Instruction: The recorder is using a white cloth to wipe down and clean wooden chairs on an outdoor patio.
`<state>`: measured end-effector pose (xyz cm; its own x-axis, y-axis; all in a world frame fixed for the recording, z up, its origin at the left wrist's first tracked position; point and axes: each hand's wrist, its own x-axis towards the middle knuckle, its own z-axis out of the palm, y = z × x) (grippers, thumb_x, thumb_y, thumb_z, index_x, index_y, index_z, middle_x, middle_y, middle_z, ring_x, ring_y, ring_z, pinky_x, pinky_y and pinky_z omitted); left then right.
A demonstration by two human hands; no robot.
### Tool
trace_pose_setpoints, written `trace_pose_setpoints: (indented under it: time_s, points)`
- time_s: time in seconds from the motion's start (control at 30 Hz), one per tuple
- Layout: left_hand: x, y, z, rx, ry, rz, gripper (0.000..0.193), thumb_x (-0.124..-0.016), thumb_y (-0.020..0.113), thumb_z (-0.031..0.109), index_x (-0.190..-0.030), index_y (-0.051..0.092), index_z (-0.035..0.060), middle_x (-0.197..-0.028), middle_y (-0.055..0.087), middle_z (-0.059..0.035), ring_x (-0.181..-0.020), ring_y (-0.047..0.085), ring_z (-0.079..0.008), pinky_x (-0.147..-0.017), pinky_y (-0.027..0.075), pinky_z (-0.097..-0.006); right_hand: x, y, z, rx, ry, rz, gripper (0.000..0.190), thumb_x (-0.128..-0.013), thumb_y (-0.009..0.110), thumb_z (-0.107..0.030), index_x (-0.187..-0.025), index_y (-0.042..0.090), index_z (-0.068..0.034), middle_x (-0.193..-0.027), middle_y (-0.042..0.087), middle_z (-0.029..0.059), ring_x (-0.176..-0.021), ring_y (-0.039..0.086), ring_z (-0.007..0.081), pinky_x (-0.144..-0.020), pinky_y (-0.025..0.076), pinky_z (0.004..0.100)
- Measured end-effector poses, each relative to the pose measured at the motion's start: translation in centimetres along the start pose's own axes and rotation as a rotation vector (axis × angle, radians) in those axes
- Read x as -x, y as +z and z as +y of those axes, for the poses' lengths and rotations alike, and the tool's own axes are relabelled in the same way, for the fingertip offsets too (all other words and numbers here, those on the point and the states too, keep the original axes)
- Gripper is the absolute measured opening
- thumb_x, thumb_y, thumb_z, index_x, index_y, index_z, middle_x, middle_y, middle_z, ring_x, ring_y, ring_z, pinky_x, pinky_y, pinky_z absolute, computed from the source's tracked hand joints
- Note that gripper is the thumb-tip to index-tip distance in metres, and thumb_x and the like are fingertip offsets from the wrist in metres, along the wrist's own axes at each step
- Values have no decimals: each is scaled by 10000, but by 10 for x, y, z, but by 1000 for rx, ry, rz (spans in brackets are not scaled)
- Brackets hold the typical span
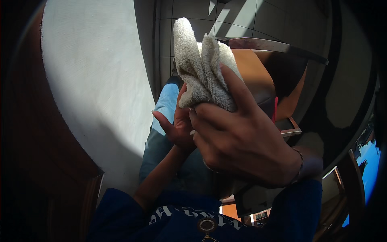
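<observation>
A cream terry cloth (205,69), bunched up with one folded end standing high, is in my right hand (239,136). The index finger runs up along the cloth's right side, and the other fingers curl around its lower part. Just behind and to the left is my left hand (180,128), palm up, thumb stretched out to the side. Its fingers reach up behind the cloth and are partly hidden, so I cannot tell how far they touch it. A small bit of cloth shows between the two hands.
Left of me rises a pale wall (93,75) with a dark brown wooden edge (75,169). Ahead and to the right stands a chair with an orange-brown padded surface (252,68) and a curved wooden rail (272,45). Sunlight streaks the tiled floor (193,30).
</observation>
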<state>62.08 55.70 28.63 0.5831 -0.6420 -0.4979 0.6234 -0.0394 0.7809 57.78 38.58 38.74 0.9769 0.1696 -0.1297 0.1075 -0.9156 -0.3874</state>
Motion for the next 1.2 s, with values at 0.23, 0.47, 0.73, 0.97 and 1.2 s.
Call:
trace_pose_setpoints:
  time_s: [0.23, 0.47, 0.73, 0.97, 1.2]
  points:
    - [58, -14, -16, 10, -3, -12, 1107, -823, 623, 759, -1518, 274, -29, -1419, 513, -157, -1273, 564, -242, -1066, 472, -392, 36, 30, -48, -221, -17, 400, 238, -902, 621, -260, -963, 690, -41, -1139, 623, 106, -1151, 636, 253, -1224, 323, 634]
    - [43, -39, -140, -191, -205, -275, 534, -1036, 626, 217, -1491, 437, 11, -1440, 524, -128, -1324, 514, -217, -1121, 428, -352, 64, 62, -64, -244, 693, 585, 753, -948, 484, -467, -1553, 370, -34, -1657, 226, 273, -1496, 337, 434, -1214, 303, 563]
    - [89, -24, -158, 33, -443, -424, 673, -990, 648, 154, -1579, 349, 24, -1526, 453, -166, -1409, 444, -235, -1202, 340, -364, 36, 63, -88, 152, 623, 354, 529, -906, 517, -288, -1333, 603, 11, -1538, 454, 242, -1497, 362, 388, -1236, 213, 619]
    - [107, -15, -137, 62, -57, -295, 666, -980, 673, 249, -1535, 380, 28, -1453, 500, -166, -1346, 494, -249, -1145, 397, -386, 14, 36, -112, 558, 309, -606, 384, -896, 669, -346, -1153, 766, -78, -1330, 686, 68, -1467, 432, 248, -1232, -16, 738]
    - [-11, -11, -182, -76, 295, -216, 505, -1030, 630, 297, -1442, 460, 59, -1310, 605, -125, -1216, 607, -234, -1027, 499, -375, -71, -1, -66, 705, 247, -1017, 477, -888, 693, -340, -1282, 691, -71, -1341, 668, 152, -1344, 561, 294, -1229, 240, 526]
